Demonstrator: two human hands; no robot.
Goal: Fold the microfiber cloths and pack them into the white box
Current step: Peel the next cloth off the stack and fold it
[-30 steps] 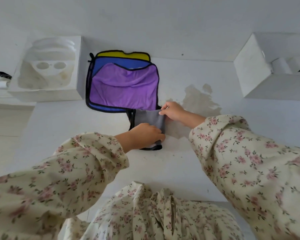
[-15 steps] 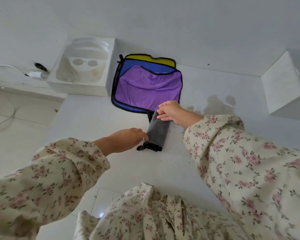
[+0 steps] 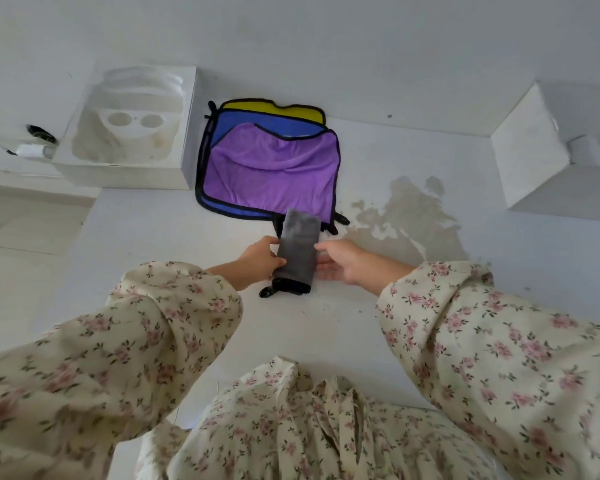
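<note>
A grey microfiber cloth, folded into a narrow strip with black trim at its near end, lies on the white table. My left hand pinches its left edge with thumb and curled fingers. My right hand lies flat beside its right edge, fingers straight and touching the cloth. Behind it a purple cloth lies spread on a blue cloth and a yellow cloth. An open white box stands at the far right.
Another white box with a moulded insert stands at the far left, against the stacked cloths. A stain marks the table right of the grey cloth. A cable and plug lie beyond the left box. The wall runs behind.
The grey cloth went from a wider fold to a narrow strip. My right hand slid from its far end to its right side, and my left hand came in against its left edge.
</note>
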